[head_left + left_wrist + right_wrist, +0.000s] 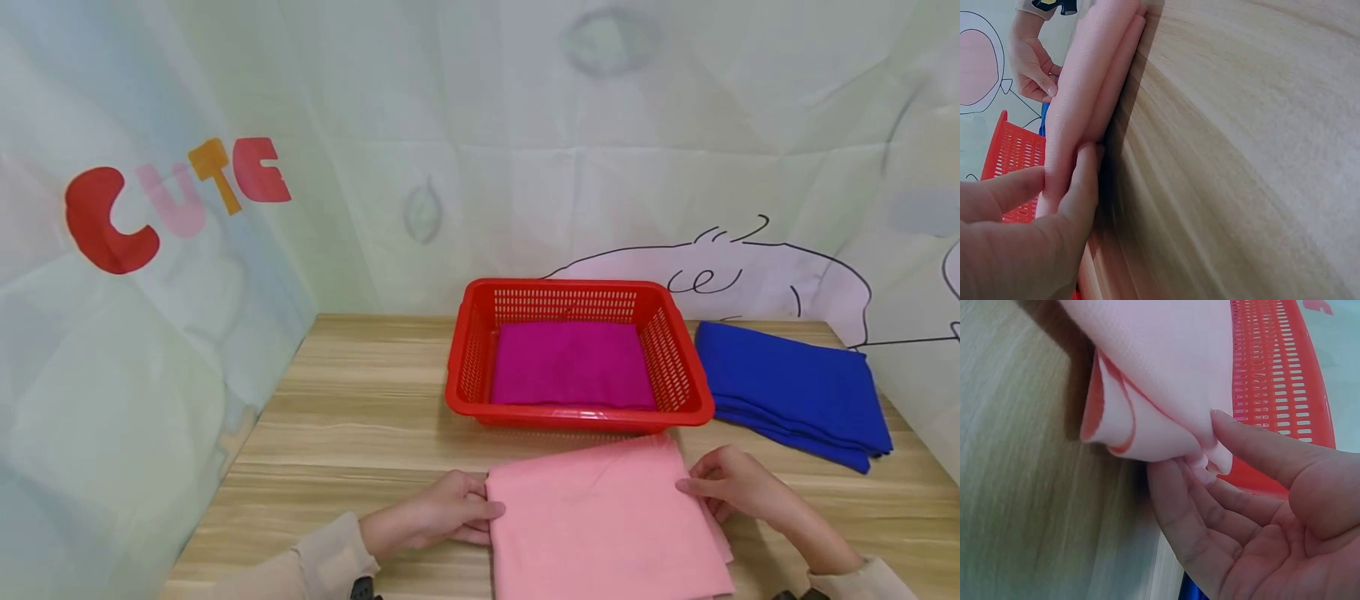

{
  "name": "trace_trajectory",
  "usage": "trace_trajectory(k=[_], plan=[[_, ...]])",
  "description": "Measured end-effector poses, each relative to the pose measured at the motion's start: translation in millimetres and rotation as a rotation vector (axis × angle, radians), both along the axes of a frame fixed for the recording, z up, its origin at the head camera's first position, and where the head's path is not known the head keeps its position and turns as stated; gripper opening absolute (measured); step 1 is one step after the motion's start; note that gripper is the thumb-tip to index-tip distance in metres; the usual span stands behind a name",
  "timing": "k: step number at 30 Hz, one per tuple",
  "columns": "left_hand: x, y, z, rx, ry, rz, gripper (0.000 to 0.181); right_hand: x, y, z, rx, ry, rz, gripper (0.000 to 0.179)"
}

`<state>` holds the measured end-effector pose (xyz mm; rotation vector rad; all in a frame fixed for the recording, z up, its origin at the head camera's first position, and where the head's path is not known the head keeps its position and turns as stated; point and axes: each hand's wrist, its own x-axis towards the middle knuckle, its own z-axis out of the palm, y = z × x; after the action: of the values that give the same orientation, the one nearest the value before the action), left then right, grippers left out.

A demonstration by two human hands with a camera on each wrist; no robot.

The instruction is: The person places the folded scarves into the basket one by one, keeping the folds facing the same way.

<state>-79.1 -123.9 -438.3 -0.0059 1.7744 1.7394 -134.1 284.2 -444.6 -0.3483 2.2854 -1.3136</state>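
A folded pink cloth (600,521) is held between both hands at the front of the table, just before the red basket. My left hand (453,508) pinches its left edge, thumb on top and fingers beneath. At the opposite edge my right hand (738,483) grips the layers between thumb and fingers. The right wrist view shows loose folds of the pink cloth (1147,412) hanging at that edge. In the left wrist view the thick folded side of the pink cloth (1085,94) runs away from my thumb and fingers.
Behind the cloth stands a red plastic basket (585,414) with a folded magenta cloth (573,362) inside. A folded blue cloth (795,392) lies to its right on the wooden table (337,400). A printed curtain (360,167) hangs along the back and sides.
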Motion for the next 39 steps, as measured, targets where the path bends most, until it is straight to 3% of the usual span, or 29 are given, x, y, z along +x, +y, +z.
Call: trace_trajectory(k=[18,39], plan=[[1.2,3.3,-7.5,0.042,0.006,0.018,0.017,-0.1,-1.9,-0.8,-0.033,-0.020,0.012,0.017],[3.4,7.4,-7.0,0.034,0.024,0.057,0.017,-0.1,-3.7,-3.3,-0.081,-0.022,0.046,0.016]])
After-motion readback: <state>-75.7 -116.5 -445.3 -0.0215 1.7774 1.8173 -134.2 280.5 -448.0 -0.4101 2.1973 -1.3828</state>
